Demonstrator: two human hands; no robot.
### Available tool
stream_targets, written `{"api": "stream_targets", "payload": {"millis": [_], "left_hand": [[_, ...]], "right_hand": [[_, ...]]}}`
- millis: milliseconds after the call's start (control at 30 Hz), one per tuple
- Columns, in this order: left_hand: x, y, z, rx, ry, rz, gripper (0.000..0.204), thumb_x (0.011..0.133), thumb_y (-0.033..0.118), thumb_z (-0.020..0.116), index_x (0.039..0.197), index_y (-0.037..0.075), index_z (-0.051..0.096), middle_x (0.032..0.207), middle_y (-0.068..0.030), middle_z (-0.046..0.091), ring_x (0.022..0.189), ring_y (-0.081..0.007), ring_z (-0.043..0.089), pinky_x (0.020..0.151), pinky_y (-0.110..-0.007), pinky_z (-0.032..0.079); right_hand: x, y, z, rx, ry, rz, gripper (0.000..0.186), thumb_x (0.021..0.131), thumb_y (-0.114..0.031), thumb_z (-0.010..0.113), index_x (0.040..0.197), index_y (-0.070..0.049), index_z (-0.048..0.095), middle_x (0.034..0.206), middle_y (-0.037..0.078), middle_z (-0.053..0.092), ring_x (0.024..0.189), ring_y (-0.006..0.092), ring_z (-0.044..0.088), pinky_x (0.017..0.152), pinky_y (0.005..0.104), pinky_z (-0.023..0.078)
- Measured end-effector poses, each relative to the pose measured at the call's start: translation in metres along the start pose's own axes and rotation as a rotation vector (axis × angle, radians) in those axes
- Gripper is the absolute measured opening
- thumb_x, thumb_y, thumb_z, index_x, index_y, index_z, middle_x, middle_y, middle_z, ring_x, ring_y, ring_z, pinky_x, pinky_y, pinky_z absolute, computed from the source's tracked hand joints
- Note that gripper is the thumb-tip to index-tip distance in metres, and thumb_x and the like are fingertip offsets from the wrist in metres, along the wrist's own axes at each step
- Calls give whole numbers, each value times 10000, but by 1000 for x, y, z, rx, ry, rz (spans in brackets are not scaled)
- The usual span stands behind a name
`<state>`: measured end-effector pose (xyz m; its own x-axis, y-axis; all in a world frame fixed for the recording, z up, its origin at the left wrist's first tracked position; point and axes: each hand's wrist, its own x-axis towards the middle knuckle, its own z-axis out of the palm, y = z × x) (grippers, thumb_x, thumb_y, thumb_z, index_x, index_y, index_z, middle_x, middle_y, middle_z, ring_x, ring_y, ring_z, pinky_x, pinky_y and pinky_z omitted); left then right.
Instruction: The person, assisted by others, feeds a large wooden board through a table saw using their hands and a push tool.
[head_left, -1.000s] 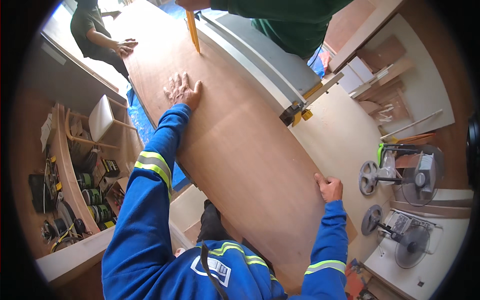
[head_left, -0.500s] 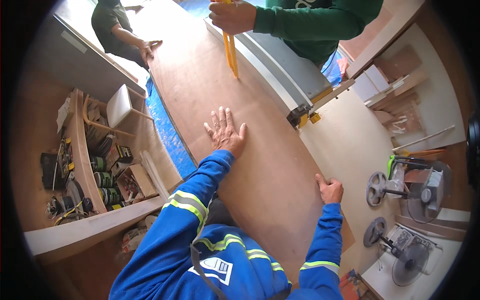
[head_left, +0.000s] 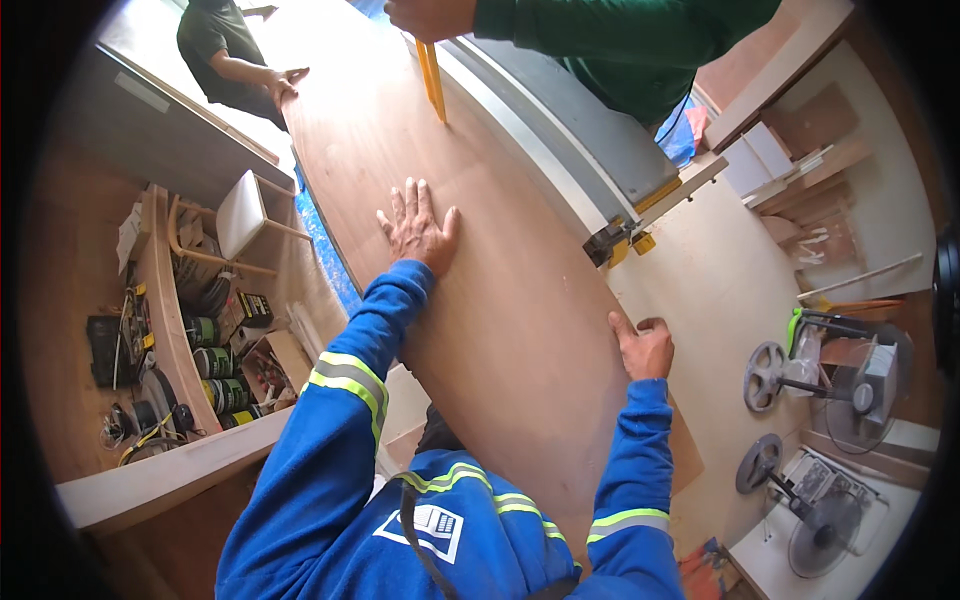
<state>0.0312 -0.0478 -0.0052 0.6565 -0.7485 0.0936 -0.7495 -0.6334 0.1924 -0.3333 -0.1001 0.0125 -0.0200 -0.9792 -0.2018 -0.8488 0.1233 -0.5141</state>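
A large brown plywood sheet [head_left: 500,350] stretches from my body toward the far left. My left hand [head_left: 418,235] lies flat on its upper face with the fingers spread. At the right edge of the sheet, my right hand [head_left: 645,348] grips with the thumb on top and the other fingers curled, partly out of sight. Across from me, a person in a green sleeve [head_left: 620,40] holds a yellow narrow two-strip tool [head_left: 432,85], its tip at the sheet's surface. Another person's hand [head_left: 285,84] rests on the far left edge.
A grey machine table with a metal rail [head_left: 550,150] runs along the sheet's right side, a yellow-and-black fitting [head_left: 618,240] at its near end. Two fans [head_left: 825,530] stand at right. Left are an open shelf of cans [head_left: 210,362], a chair [head_left: 240,215] and blue tarp [head_left: 325,240].
The sheet has slid away from me and slightly left, with both my hands moving along on it. The yellow tool has moved the same way. My view has shifted slightly.
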Motion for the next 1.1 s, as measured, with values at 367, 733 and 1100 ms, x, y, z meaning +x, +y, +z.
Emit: {"api": "stream_targets", "payload": {"millis": [367, 733, 1100], "left_hand": [[78, -44, 14, 102, 41, -31, 743, 934, 588, 388, 1499, 109, 326, 1589, -71, 248, 1477, -287, 174, 1172, -551, 111], [81, -43, 13, 67, 47, -25, 727, 935, 571, 401, 1498, 116, 330, 1590, -100, 235, 1474, -306, 177, 1178, -541, 93], [-88, 36, -2, 0, -29, 62, 777, 932, 537, 433, 1505, 38, 272, 1586, -174, 200, 1475, -387, 110, 1150, -613, 21]], "right_hand": [[20, -49, 24, 45, -103, -178, 644, 775, -567, 700, 955, 50, 667, 901, 273, 683, 905, 410, 668, 807, 434, 525], [-56, 150, -68, -48, -202, -16, 700, 749, -634, 719, 676, 56, 625, 555, 177, 536, 554, 174, 500, 534, 401, 419], [-62, 145, -65, -124, -54, -58, 812, 681, -681, 749, 507, 19, 377, 478, 176, 356, 482, 243, 324, 476, 465, 321]]}}
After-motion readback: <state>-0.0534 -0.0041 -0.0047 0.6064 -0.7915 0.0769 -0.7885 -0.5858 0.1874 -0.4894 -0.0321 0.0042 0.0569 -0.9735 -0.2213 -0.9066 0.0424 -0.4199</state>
